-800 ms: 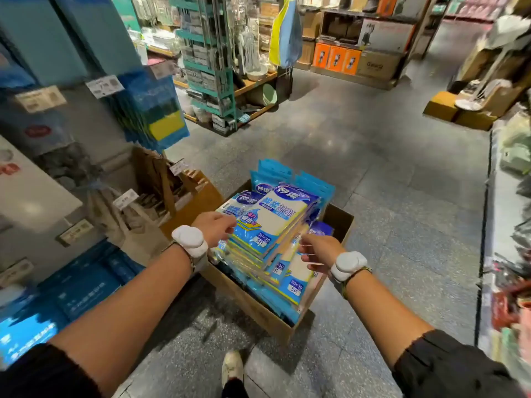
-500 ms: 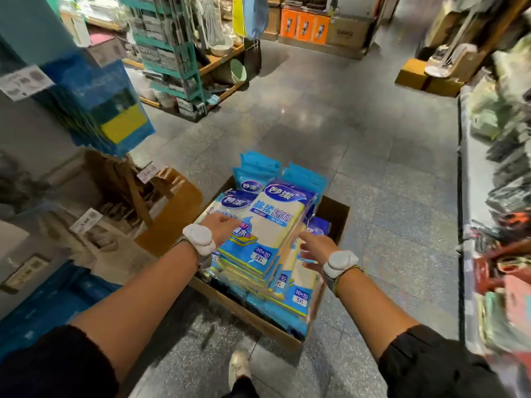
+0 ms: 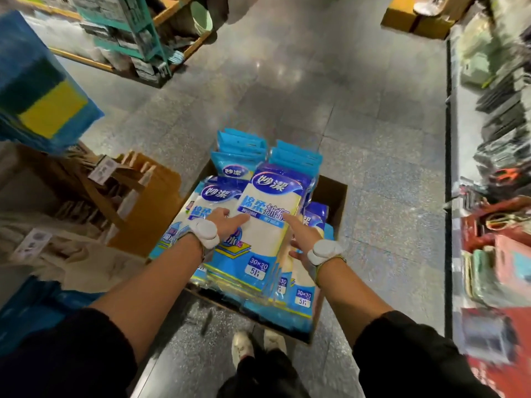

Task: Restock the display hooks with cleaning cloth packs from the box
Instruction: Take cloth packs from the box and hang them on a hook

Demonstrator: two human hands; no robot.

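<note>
A cardboard box (image 3: 336, 196) on the grey shop floor (image 3: 287, 96) is seen packed with blue-and-white cleaning cloth packs. Some are stood upright at the far end (image 3: 241, 152) and others are laid flat near the front (image 3: 302, 294). A stack of cleaning cloth packs (image 3: 267, 225) is held tilted over the box, its lower end among the packs inside. It is gripped from both sides. The left hand (image 3: 227, 224) is set on the left edge, with the thumb laid across the top pack and the other fingers hidden behind. The right hand (image 3: 301, 237) is set on the right edge, with the forefinger stretched along the top pack and the remaining fingers curled under the stack. White wrist devices (image 3: 324, 251) are worn on both arms. Brown paper bags (image 3: 143, 179) are racked just left of the box, below hanging sponge packs (image 3: 43, 93).
</note>
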